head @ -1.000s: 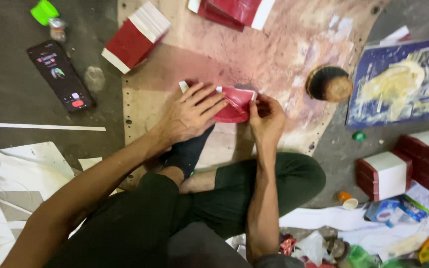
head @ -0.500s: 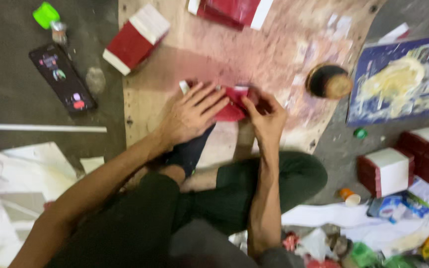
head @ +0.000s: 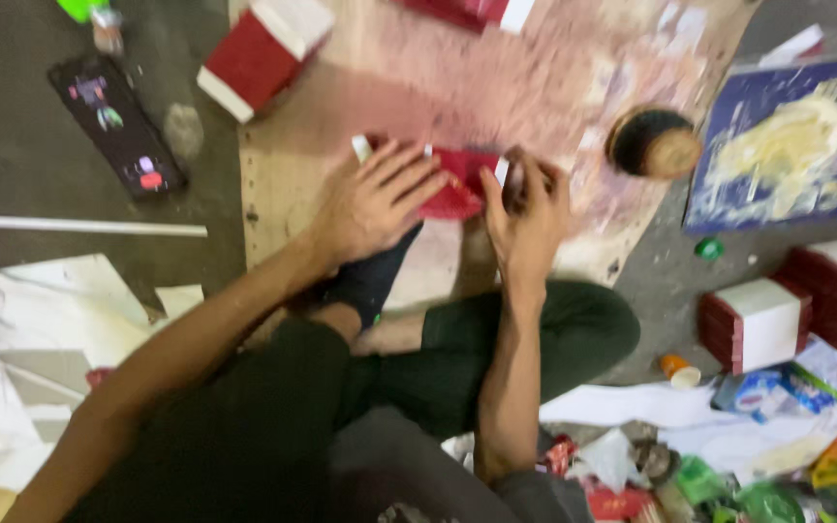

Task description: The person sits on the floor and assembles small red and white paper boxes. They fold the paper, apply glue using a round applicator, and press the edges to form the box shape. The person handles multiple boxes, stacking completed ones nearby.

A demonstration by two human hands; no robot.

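Since the earlier frame, both hands barely shift; only the view moves. Head view: left hand [head: 375, 199] lies flat, fingers spread, pressing red paper [head: 452, 189] onto the board [head: 283, 165]. Right hand [head: 525, 218] pinches its right edge. Step in hand: folding; next calls for a firm crease.

Left hand [head: 372, 201] flat, right hand [head: 527, 215] curled.

Only one view: head cam, worn by the person, looks steeply down over own legs to the floor. It is near, approx. at arm length from the board [head: 302, 165]. Frame is a bit blurred; no 2nd view to share with.
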